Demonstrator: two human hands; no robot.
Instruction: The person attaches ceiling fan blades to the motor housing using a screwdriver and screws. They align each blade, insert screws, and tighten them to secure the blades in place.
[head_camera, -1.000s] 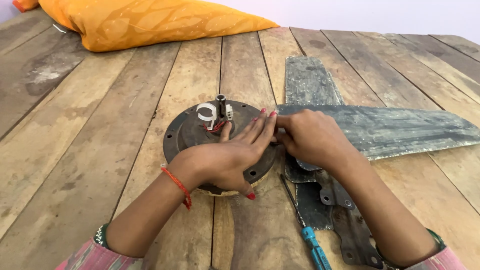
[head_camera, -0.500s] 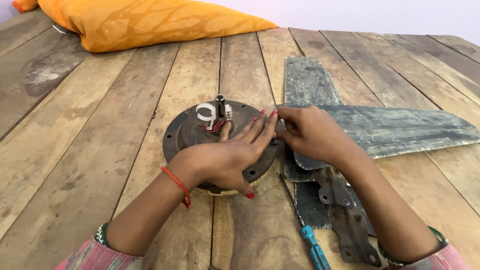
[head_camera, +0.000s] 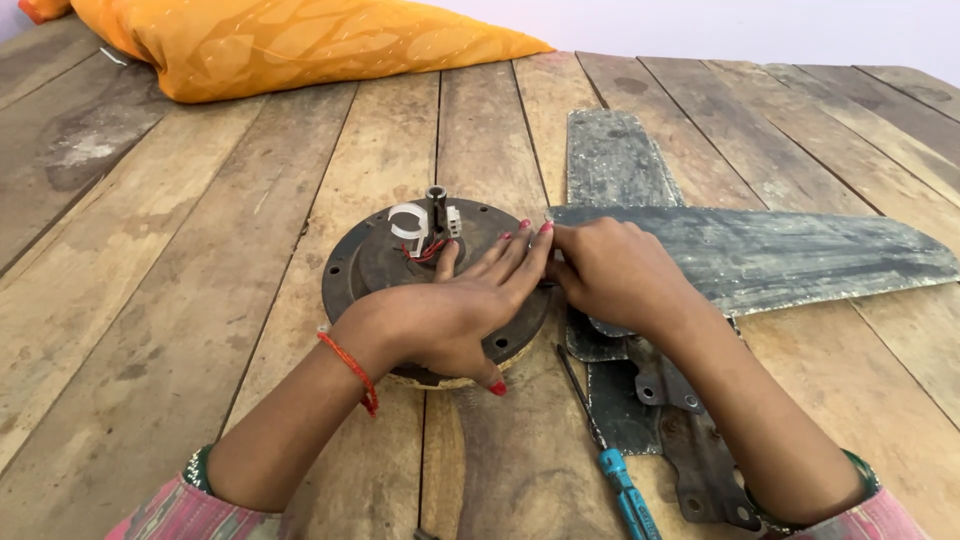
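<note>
Left hand (head_camera: 455, 315) flat on the round fan motor (head_camera: 370, 262) mid-table (head_camera: 200, 300), fingers together to pin it down, right hand (head_camera: 615, 275) curled at the blade (head_camera: 760, 255) end by its rim, pinch hidden, screwdriver (head_camera: 610, 465) lying close by.

Soft, even daylight falls across the wooden platform (head_camera: 250, 300), bright throughout with no harsh glare. Both hands cast only faint, short shadows on the dark metal disc (head_camera: 380, 265), and the orange cushion (head_camera: 280, 45) at the far left edge shades the boards beneath it. Focus is sharp at centre; planks splay outward toward the corners from wide-angle distortion.
</note>
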